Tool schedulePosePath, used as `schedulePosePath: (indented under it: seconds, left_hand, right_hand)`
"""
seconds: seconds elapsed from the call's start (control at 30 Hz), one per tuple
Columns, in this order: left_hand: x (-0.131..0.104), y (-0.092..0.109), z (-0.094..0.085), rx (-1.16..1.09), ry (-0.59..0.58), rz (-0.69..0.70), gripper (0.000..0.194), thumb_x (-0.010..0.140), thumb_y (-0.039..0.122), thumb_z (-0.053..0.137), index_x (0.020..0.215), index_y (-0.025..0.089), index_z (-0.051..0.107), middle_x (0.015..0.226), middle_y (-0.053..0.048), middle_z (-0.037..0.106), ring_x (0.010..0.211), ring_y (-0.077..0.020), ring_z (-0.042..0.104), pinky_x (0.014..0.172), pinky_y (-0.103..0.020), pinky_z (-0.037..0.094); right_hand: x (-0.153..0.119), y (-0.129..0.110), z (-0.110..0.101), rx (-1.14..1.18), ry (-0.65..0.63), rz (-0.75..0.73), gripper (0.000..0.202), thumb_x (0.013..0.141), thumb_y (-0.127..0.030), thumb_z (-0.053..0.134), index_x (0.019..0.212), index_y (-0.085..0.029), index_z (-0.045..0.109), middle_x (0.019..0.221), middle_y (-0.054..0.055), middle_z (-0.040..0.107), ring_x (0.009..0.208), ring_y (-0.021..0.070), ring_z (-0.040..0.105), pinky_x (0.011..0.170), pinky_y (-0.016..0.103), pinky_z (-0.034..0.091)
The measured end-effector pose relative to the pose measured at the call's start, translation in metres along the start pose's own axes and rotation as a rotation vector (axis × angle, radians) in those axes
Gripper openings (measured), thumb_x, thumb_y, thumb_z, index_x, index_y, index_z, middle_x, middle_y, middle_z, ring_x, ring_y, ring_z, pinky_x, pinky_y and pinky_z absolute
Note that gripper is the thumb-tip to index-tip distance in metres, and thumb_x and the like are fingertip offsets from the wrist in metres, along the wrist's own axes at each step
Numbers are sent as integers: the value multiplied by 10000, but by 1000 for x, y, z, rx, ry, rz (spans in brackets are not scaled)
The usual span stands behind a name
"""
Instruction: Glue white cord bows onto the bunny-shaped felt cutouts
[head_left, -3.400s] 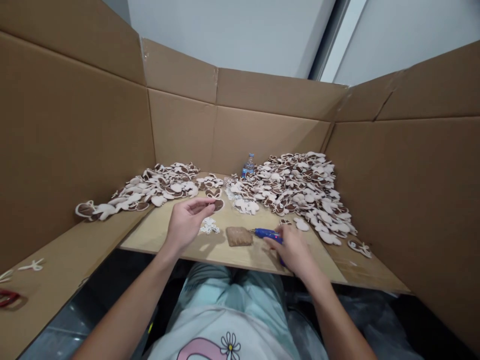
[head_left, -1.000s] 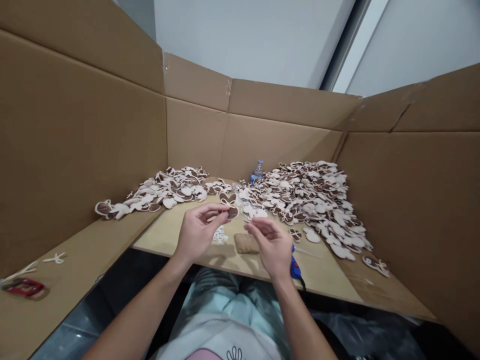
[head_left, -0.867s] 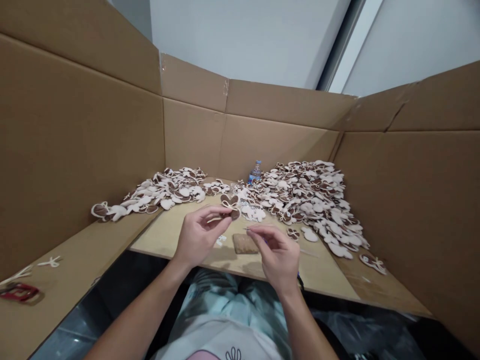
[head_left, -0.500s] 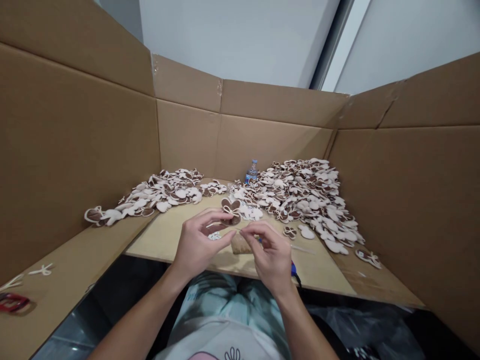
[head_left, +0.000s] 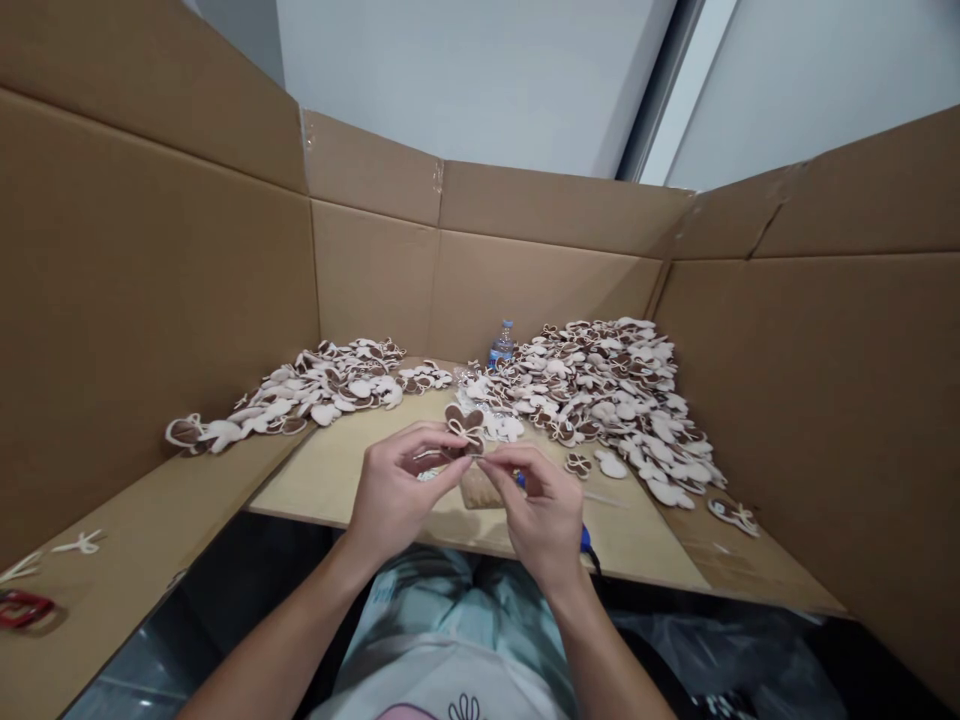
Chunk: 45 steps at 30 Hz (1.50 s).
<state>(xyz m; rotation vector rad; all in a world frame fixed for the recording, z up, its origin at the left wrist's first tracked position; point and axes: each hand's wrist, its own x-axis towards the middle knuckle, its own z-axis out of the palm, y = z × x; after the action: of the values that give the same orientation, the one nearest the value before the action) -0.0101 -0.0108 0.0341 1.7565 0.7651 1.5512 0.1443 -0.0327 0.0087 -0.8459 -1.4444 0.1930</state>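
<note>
A brown, rabbit-head-shaped felt piece (head_left: 471,422) with a pale edge and a cream cord bow is held up over the board. My left hand (head_left: 396,482) grips it between thumb and fingers at its left and lower side. Against its lower edge, my right hand (head_left: 541,500) pinches with thumb and forefinger; whatever is between those fingertips is too small to make out. Below the hands lies a small clear bag (head_left: 480,490) with tan contents. Part of a blue object (head_left: 586,540) shows beside my right wrist.
Felt pieces are heaped at the right (head_left: 600,385) and in a smaller pile at the left (head_left: 330,385). A water bottle (head_left: 502,345) stands at the back. Cardboard walls (head_left: 555,260) enclose the table. A red tool (head_left: 24,608) and cream cord bits (head_left: 79,543) lie far left.
The felt piece has come down slightly, and my right fingertips now meet its lower edge beside my left thumb. The view has shifted a little.
</note>
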Motion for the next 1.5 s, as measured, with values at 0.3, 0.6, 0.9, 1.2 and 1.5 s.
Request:
schedulePosePath:
  seconds: [0.3,0.6,0.9,1.2,1.5]
  left_hand:
    - [0,1,-2,-38,-27,-32,91,735,214,760,825,209,747,891,-47,735,835,-194,699,766,-302,602]
    - [3,0,-6,-121,-158,-140,93,714,224,785,786,197,734,856,-42,749,803,-178,694,725,-275,565]
    - [5,-2,-1,-69,-341,-207,113,788,252,691,854,192,761,869,-69,756,823,-210,683,767,-331,532]
    - [-3,-5,12,-142,-381,-363,292,568,151,826,638,179,544,659,45,596,625,-117,562,607,-228,430]
    - [-8,-12,17,-70,-518,-373,140,603,73,715,592,180,625,636,26,623,629,-139,564,630,-252,431]
  right_hand:
    - [-1,-2,0,86,36,155,100,801,-263,719,760,-197,656,701,25,671,652,152,611,601,273,504]
    - [14,-4,-18,286,-139,380,241,678,-325,811,759,-203,620,624,-32,622,542,110,568,501,212,488]
    - [-11,5,-52,83,-397,191,327,931,-289,559,1256,-275,584,1024,61,689,906,167,667,815,319,551]
    - [-26,5,-53,29,-427,178,328,934,-279,554,1261,-305,567,1082,57,672,936,181,652,812,318,538]
    - [-24,11,-54,-96,-421,187,116,904,-293,597,889,-216,682,816,28,690,725,154,619,672,261,484]
